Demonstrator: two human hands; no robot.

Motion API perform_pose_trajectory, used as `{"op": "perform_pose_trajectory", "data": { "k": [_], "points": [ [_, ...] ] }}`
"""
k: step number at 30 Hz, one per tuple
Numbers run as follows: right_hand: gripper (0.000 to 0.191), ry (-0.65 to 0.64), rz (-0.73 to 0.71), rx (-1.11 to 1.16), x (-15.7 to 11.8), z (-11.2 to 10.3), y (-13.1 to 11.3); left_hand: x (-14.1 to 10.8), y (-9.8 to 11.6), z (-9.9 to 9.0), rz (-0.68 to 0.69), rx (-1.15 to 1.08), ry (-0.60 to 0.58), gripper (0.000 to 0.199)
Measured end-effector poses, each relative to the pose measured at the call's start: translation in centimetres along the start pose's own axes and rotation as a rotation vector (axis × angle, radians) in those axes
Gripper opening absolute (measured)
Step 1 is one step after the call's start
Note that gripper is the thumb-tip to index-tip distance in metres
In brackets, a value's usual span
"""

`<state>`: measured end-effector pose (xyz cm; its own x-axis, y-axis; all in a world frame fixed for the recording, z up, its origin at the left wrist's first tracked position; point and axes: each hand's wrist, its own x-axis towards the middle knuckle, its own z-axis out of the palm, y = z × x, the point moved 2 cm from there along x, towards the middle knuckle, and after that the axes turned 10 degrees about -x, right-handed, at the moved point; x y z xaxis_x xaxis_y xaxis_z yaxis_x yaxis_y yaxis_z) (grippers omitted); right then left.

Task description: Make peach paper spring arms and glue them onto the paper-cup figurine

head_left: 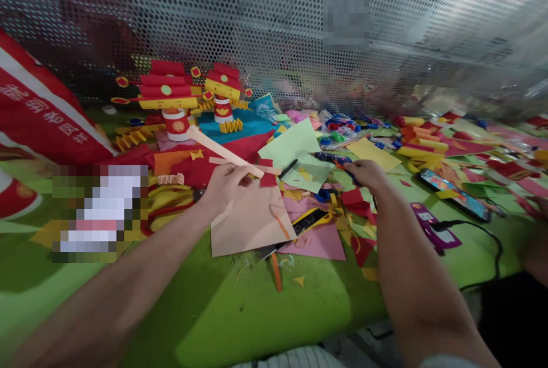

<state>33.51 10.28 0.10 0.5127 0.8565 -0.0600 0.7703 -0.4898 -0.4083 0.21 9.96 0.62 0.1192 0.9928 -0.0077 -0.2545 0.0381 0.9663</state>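
Pale paper strips are pinched in my left hand, above a beige sheet. Small red paper pieces lie by its fingertips. My right hand is closed on the handle of a dark blue glue gun, whose tip points left over a light green sheet. A black pen rests on that sheet. Beside the beige sheet, a yellow-and-black cutter lies on pink paper.
Two red-and-yellow paper figures stand at the back left. A phone and a purple device with a black cable lie on the right. Paper scraps cover much of the green table; a perforated metal panel rises behind.
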Motion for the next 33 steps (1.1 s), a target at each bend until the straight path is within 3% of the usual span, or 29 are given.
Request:
{"op": "perform_pose_trajectory", "data": {
  "k": [4,8,14,19,23,27,33],
  "points": [
    [0.027,0.096,0.008,0.244,-0.2,-0.3,0.0,0.1,-0.1,-0.1,-0.026,-0.038,-0.007,0.02],
    [0.036,0.11,-0.047,0.46,-0.8,-0.5,-1.0,0.2,-0.2,-0.1,-0.002,-0.005,-0.005,0.021],
    [0.043,-0.06,-0.273,0.855,-2.3,-0.4,-3.0,0.2,-0.2,-0.1,0.068,0.035,-0.041,0.022],
    [0.031,-0.244,-0.444,0.718,-4.4,-0.3,-4.9,-0.1,0.7,-0.1,0.132,0.031,-0.123,0.018],
    [0.033,-0.26,-0.513,0.63,-5.7,-0.3,-6.3,-0.8,1.7,0.3,0.171,0.045,-0.302,0.019],
    [0.032,-0.246,-0.62,0.524,-6.2,-0.2,-6.9,-1.1,1.8,0.6,0.107,0.019,-0.388,0.016],
    [0.029,-0.252,-0.662,0.437,-6.5,-0.2,-7.2,-0.8,1.1,1.0,-0.041,0.048,-0.45,0.017]
  ]
}}
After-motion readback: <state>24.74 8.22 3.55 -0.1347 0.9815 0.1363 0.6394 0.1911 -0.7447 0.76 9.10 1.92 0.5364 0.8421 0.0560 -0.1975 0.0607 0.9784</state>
